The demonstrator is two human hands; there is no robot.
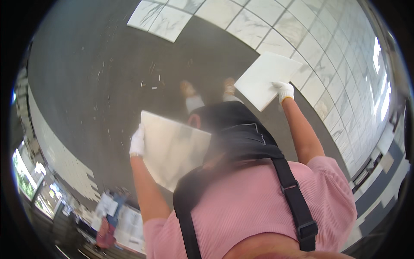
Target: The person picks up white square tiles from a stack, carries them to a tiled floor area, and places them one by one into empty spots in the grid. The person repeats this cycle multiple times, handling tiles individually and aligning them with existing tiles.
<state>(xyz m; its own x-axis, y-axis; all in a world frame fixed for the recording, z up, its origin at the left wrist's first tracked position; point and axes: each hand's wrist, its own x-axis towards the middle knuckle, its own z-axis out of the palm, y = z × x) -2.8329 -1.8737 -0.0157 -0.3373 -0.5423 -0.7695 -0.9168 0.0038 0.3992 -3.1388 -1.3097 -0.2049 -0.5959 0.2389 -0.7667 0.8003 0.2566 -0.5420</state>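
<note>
Both my hands wear white work gloves. My left hand (137,141) is closed on the outer edge of a cream square tile (170,146), which is tilted beside my body at the lower left. The tile's lower corner is hidden behind my shoulder strap. On the other side, my right hand (284,90) grips a plain white square tile (261,80) near its edge, fingers on the upper face. That second tile is held out to the right and overlaps the border of the laid floor tiles in the picture. Some blur softens both tiles.
White marbled tiles (276,42) in a grid cover the floor ahead and to the right. Bare grey floor (86,73) stretches left, with small white scraps (154,88) on it. My shoes (187,88) stand there. Assorted items, including a red bag-like thing (105,233), lie at the lower left.
</note>
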